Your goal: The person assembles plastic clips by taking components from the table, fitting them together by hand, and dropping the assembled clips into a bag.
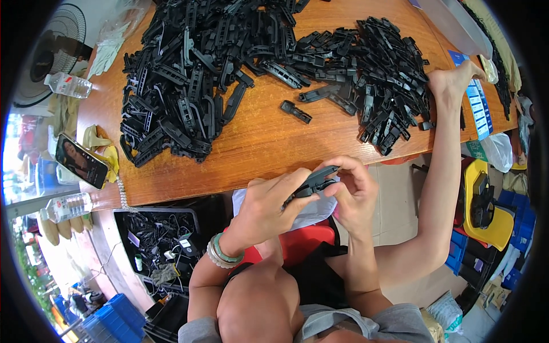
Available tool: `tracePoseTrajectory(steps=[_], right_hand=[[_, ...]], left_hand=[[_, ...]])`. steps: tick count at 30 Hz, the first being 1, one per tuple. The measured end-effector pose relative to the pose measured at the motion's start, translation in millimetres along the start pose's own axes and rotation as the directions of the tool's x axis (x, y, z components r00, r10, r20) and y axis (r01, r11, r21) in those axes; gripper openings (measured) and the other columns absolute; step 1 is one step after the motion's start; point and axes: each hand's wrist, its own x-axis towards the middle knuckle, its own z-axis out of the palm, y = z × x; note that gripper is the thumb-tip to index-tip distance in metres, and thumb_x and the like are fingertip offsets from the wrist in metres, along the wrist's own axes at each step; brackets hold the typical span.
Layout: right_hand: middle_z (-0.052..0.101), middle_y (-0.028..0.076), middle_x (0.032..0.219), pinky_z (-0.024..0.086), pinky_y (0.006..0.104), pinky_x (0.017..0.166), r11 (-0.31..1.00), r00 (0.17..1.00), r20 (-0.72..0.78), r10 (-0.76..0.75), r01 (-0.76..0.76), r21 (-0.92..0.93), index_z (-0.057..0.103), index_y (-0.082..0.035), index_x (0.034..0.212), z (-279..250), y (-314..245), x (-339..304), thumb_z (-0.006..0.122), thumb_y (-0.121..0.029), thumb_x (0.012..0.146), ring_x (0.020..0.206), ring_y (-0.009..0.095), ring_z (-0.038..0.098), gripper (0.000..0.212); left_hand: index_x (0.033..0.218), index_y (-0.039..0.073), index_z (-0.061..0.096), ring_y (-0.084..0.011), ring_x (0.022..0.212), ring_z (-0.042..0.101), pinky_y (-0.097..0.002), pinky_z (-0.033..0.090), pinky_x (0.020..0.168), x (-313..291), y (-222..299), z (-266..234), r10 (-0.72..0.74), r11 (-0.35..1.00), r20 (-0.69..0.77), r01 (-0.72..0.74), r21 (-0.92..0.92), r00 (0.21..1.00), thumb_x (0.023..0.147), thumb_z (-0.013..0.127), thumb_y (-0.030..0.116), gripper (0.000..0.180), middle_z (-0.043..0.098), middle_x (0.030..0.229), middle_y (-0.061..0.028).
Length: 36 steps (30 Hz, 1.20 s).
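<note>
Black part | both hands closed on it | left pile, right pile, foot on table

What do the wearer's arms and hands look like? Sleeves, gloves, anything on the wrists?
Left hand and right hand are ungloved; arms bare below short grey sleeves. The left wears a pale green bangle and whitish bracelet; the right shows none.

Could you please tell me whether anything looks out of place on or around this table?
Yes: a bare foot rests on the wooden table, close beside the right-hand heap of black parts, which looks odd on a work surface. One small black part also lies apart from the heaped ones. I see no clear damage.
</note>
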Motion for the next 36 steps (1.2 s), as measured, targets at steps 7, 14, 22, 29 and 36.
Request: tracePoseTrajectory(steps=[7, 14, 22, 29, 36], right_hand=[[0.063, 0.008, 0.094, 0.045, 0.0239, 0.071, 1.0, 0.999, 0.032, -0.007, 0.007, 0.006, 0.06, 0.005, 0.099, -2, 3, 3, 0.066, 0.01, 0.073, 0.075, 0.01, 0.05, 0.027], [0.062, 0.007, 0.088, 0.044, 0.0239, 0.072, 1.0, 0.996, 0.091, 0.025, -0.024, -0.015, 0.062, 0.004, 0.096, -6, 2, 10, 0.068, 0.009, 0.072, 0.074, 0.01, 0.051, 0.026], [0.061, 0.006, 0.084, 0.043, 0.0223, 0.069, 0.999, 0.998, 0.039, 0.041, -0.04, -0.028, 0.064, 0.003, 0.095, -4, 6, 7, 0.07, 0.007, 0.071, 0.073, 0.01, 0.052, 0.025], [0.063, 0.004, 0.082, 0.041, 0.0223, 0.061, 0.952, 0.927, 0.371, 0.054, 0.065, -0.3, 0.067, -0.001, 0.089, -18, -7, 22, 0.074, 0.0, 0.068, 0.069, 0.009, 0.053, 0.022], [0.058, 0.016, 0.09, 0.045, 0.0401, 0.071, 0.54, 0.906, 0.114, -0.408, 0.34, -0.77, 0.061, 0.002, 0.087, 31, 13, 70, 0.064, 0.0, 0.074, 0.083, 0.034, 0.055, 0.013]], left_hand=[[0.102, -0.003, 0.06, -0.0299, 0.066, 0.063, -0.0324, 0.049, 0.057, 2, -4, 0, 0.008, 0.999, 0.035, -0.007, -0.032, 0.999, 0.074, 0.073, 0.009, 0.032, 0.064, 0.083, -0.0179], [0.102, -0.001, 0.062, -0.0289, 0.066, 0.062, -0.0321, 0.05, 0.059, 2, -6, -1, -0.109, 0.986, 0.055, 0.115, -0.119, 0.992, 0.073, 0.073, 0.01, 0.032, 0.065, 0.083, -0.0154], [0.102, 0.002, 0.063, -0.0264, 0.062, 0.059, -0.0326, 0.048, 0.057, -1, -12, -1, -0.117, 0.984, 0.054, 0.123, -0.126, 0.992, 0.074, 0.073, 0.01, 0.031, 0.062, 0.077, -0.0136], [0.097, 0.0, 0.063, -0.0283, 0.064, 0.061, -0.0328, 0.047, 0.057, 11, -9, -29, -0.169, 0.963, 0.308, 0.223, -0.151, 0.936, 0.075, 0.072, 0.011, 0.026, 0.063, 0.075, -0.0144], [0.091, -0.004, 0.063, -0.0279, 0.073, 0.063, -0.0322, 0.049, 0.065, 100, -33, -13, 0.192, 0.976, -0.148, -0.173, 0.132, 0.97, 0.076, 0.066, 0.006, 0.018, 0.064, 0.083, -0.0137]])
